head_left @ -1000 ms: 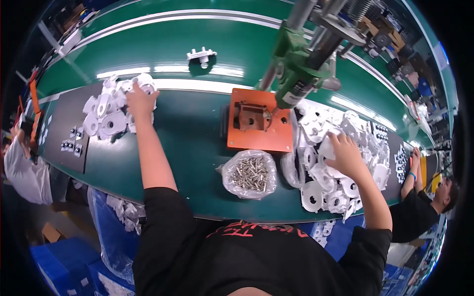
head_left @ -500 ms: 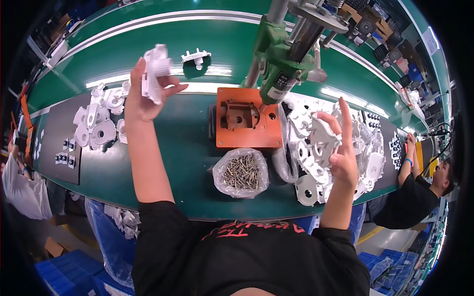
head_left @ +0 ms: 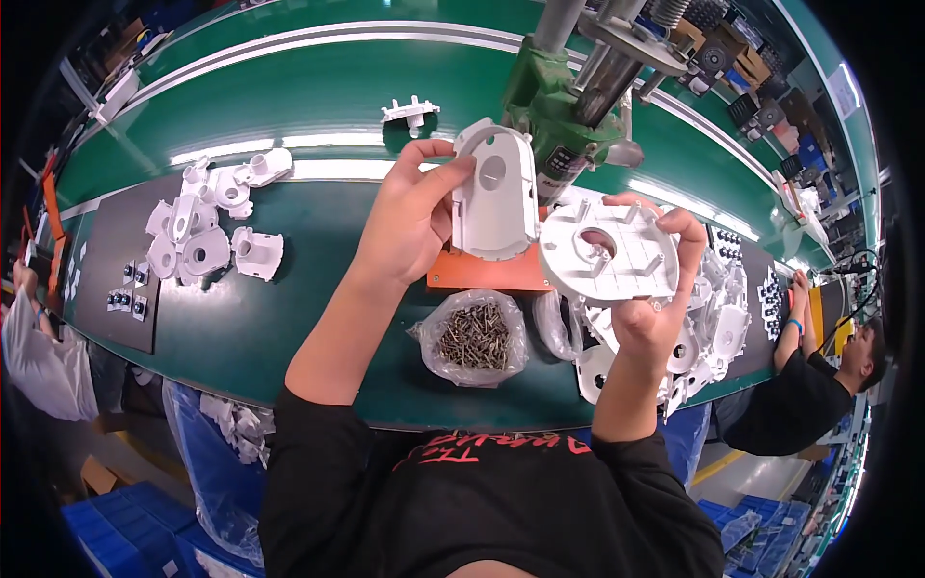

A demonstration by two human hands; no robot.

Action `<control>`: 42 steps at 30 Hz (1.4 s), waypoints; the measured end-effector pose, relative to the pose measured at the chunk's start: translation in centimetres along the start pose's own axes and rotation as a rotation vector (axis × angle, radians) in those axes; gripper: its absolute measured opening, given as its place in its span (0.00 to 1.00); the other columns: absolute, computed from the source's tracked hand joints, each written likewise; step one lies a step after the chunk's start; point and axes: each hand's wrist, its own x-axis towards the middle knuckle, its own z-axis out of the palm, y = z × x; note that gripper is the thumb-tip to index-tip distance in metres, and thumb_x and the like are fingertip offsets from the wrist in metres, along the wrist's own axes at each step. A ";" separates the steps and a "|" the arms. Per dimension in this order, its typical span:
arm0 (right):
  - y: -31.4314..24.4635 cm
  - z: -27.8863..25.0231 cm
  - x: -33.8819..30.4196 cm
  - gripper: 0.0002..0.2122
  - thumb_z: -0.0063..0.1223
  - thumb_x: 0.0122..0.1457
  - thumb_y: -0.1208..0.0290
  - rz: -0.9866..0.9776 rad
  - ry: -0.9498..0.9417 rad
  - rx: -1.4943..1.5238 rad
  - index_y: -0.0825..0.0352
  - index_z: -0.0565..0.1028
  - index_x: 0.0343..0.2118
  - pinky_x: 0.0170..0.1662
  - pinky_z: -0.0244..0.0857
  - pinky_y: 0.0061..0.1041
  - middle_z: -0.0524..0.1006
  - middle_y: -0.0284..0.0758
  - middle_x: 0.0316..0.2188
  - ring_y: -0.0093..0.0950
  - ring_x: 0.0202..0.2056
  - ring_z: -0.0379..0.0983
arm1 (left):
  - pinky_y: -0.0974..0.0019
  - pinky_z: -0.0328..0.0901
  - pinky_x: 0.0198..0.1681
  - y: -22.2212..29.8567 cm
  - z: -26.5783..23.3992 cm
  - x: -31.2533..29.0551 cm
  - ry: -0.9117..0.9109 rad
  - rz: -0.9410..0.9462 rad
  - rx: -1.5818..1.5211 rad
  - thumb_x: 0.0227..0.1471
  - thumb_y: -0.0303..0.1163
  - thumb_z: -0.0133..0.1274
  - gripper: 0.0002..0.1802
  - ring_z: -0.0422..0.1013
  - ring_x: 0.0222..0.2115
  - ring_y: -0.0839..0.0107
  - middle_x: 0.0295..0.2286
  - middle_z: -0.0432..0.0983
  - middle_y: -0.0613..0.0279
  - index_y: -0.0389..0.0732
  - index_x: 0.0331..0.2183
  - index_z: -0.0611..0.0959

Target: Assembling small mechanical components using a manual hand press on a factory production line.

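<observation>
My left hand [head_left: 409, 207] is closed on a white plastic housing [head_left: 496, 217], an upright piece with a rounded end and an oval recess. In my right hand [head_left: 655, 299] is a second white part, a round plastic cover [head_left: 609, 252] with a central hole and small posts, its ribbed face showing. The two pieces are held side by side, edges close together, above an orange fixture block [head_left: 487, 273] that they mostly hide. Whether the pieces touch I cannot tell. Behind them stands a green press [head_left: 554, 116].
A clear bag of screws [head_left: 472, 337] sits in front of the fixture. White parts are heaped at right [head_left: 718, 318] and at left [head_left: 198, 241]. One white part [head_left: 411, 113] lies beyond. Small black pieces rest on a dark mat [head_left: 120, 270]. A person [head_left: 819, 385] works at the right.
My left hand has come right and inward with its housing. My right hand has lifted the round cover from over the right heap and turned it. The fixture is now mostly covered.
</observation>
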 end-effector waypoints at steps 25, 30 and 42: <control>1.6 4.3 -2.4 0.43 0.67 0.42 0.69 0.233 -0.181 -0.569 0.70 0.51 0.58 0.47 0.63 0.27 0.69 0.40 0.44 0.28 0.44 0.69 | 0.74 0.56 0.31 -1.9 1.5 -3.8 -0.231 0.761 0.622 0.57 0.32 0.41 0.10 0.59 0.27 0.77 0.28 0.64 0.62 0.34 0.30 0.72; 1.2 4.3 -2.4 0.39 0.67 0.41 0.68 0.304 -0.177 -0.615 0.70 0.56 0.55 0.47 0.63 0.27 0.72 0.39 0.39 0.27 0.41 0.70 | 0.73 0.57 0.31 -2.4 2.0 -4.0 -0.147 0.760 0.519 0.53 0.25 0.44 0.05 0.60 0.27 0.74 0.26 0.66 0.60 0.34 0.27 0.72; 0.4 1.6 -1.9 0.43 0.72 0.35 0.66 0.382 0.006 -0.114 0.68 0.54 0.54 0.50 0.62 0.29 0.63 0.39 0.48 0.30 0.48 0.64 | 0.63 0.60 0.44 -4.5 3.2 -5.0 -0.546 0.714 0.516 0.42 0.31 0.58 0.29 0.61 0.43 0.61 0.43 0.59 0.53 0.38 0.46 0.65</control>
